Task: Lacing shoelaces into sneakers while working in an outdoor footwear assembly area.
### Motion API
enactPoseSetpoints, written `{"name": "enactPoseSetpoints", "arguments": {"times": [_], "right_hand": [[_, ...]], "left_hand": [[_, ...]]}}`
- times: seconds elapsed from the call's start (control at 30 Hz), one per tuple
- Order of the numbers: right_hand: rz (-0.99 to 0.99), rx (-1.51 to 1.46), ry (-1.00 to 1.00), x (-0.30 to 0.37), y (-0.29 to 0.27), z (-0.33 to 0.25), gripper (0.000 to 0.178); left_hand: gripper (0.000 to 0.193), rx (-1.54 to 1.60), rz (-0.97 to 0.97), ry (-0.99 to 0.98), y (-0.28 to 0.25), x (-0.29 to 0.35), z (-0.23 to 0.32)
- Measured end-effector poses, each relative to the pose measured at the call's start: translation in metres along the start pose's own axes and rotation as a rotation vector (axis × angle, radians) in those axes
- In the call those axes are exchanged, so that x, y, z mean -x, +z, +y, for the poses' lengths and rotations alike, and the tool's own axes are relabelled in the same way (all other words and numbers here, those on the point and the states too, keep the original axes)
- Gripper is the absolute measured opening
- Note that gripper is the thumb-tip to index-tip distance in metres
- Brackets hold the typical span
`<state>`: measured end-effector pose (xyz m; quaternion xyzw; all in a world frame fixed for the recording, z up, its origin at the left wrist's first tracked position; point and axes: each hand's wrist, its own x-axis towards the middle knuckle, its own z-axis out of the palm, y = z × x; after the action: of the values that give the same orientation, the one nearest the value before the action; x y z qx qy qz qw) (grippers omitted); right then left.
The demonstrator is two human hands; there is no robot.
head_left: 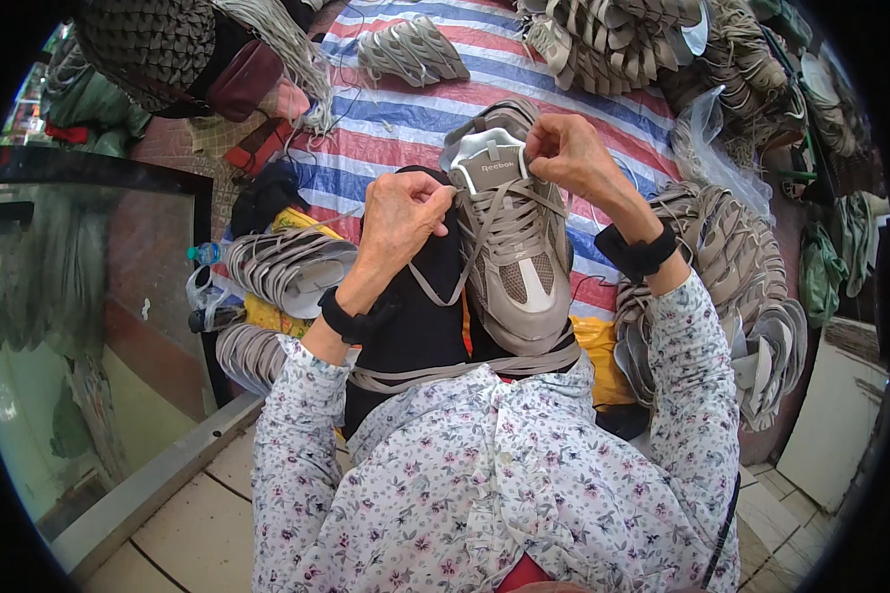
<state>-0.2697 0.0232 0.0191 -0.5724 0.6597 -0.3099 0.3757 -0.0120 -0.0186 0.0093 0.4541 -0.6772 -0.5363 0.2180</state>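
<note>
A taupe and grey sneaker upper [521, 306] lies on my lap, toe toward me, with flat laces [509, 219] crossed through its front and a pale lining at the collar. My left hand [402, 219] is beside its left edge, thumb and forefinger pinched on a shoelace end. A loose stretch of lace [435, 289] hangs below that hand. At the right of the collar, my right hand [576, 156] is closed in a pinch by the tongue, seemingly on the other lace end; its fingertips partly cover it. More laces [415, 376] lie across my lap.
Nested sneaker uppers lie in stacks at the left [292, 262], the right [727, 247] and the far right [603, 40]. Another bundle [412, 51] rests on the striped sheet [386, 114]. Left stand a bottle [206, 254] and a glass panel [89, 326]. A person [158, 49] sits at the far left.
</note>
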Motion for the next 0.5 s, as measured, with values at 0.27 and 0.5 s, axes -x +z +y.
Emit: {"name": "enactPoseSetpoints", "arguments": {"times": [0.27,0.5], "right_hand": [[0.05,0.178,-0.194,0.007,0.004,-0.018,0.013],[-0.047,0.122,-0.268,-0.003,0.039,-0.029,0.015]], "left_hand": [[0.023,-0.025,0.007,0.055,0.001,-0.006,-0.005],[0.021,-0.193,0.065,0.09,0.008,-0.005,0.001]]}}
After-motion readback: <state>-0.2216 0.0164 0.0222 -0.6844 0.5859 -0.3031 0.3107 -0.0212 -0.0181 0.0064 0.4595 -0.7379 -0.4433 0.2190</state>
